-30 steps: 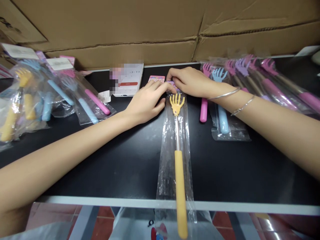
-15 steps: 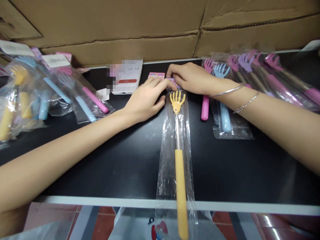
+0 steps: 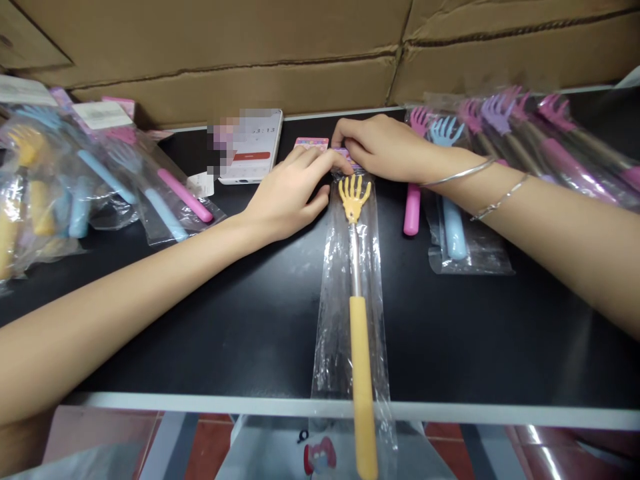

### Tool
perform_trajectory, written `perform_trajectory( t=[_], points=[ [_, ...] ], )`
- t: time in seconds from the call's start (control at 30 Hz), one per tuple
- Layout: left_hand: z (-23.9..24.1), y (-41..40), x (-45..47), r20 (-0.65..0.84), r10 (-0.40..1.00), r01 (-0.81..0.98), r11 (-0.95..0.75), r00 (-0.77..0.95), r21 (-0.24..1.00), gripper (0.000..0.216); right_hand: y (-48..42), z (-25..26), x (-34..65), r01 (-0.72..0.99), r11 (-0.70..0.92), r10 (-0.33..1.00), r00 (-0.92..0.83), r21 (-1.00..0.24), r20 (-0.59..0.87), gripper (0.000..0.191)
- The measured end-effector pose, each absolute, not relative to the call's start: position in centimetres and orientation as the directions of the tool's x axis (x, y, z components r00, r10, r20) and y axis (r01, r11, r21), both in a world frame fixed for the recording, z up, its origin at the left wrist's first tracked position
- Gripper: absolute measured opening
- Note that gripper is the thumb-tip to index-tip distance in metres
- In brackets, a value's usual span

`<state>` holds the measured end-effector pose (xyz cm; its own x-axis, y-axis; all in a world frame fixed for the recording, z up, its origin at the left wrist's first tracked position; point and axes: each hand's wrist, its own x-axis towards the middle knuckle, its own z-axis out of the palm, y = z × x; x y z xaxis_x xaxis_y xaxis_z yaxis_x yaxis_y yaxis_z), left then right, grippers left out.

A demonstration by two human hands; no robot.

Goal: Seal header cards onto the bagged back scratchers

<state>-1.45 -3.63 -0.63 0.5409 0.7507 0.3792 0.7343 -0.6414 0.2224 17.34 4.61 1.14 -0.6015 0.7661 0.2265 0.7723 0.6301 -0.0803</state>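
Note:
A yellow back scratcher (image 3: 361, 347) lies in a long clear plastic bag (image 3: 333, 320), its claw pointing away from me and its handle past the table's front edge. At the bag's top is a small purple printed card (image 3: 345, 157), mostly covered by my hands. My left hand (image 3: 295, 190) lies flat with fingers stretched and thumb apart, its index fingertip touching the card end. From the right, my right hand (image 3: 383, 147) bends over the same card with curled fingers, which seem to pinch its edge. A pink card (image 3: 311, 143) shows just behind my left fingers.
Bagged back scratchers in several colours (image 3: 170, 213) are piled on the left; others (image 3: 500, 120) lie on the right, near and under my right forearm. A phone (image 3: 250, 147) with a running timer rests at the back. Cardboard (image 3: 240, 40) stands behind the black table (image 3: 240, 333).
Both hands stay almost still at the card end of the bag. My view has shifted slightly, and the phone's timer has advanced by one second.

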Motion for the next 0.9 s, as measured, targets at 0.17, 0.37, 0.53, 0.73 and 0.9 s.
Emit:
perform_trajectory(
  t=[0.17, 0.37, 0.53, 0.73, 0.9],
  points=[
    [-0.64, -3.61, -1.41, 0.376, 0.754, 0.737, -0.638, 0.538, 0.224, 0.043, 4.52, 1.09, 17.26, 0.783, 0.617, 0.773, -0.587, -0.072, 0.241, 0.044],
    [-0.75, -3.37, -1.54, 0.372, 0.758, 0.735, -0.636, 0.536, 0.237, 0.042, 4.44, 1.24, 17.20, 0.784, 0.615, 0.779, -0.589, -0.080, 0.216, 0.039],
    [-0.79, -3.26, -1.64, 0.375, 0.753, 0.717, -0.646, 0.541, 0.261, 0.037, 4.46, 1.34, 17.06, 0.782, 0.618, 0.779, -0.595, -0.081, 0.196, 0.041],
    [-0.68, -3.28, -1.61, 0.356, 0.771, 0.725, -0.628, 0.528, 0.283, 0.031, 4.35, 1.81, 17.23, 0.742, 0.661, 0.748, -0.642, -0.108, 0.171, 0.043],
    [-0.44, -3.42, -1.56, 0.351, 0.771, 0.720, -0.629, 0.531, 0.293, 0.035, 4.26, 1.93, 17.24, 0.743, 0.660, 0.749, -0.641, -0.111, 0.168, 0.043]
  ],
)
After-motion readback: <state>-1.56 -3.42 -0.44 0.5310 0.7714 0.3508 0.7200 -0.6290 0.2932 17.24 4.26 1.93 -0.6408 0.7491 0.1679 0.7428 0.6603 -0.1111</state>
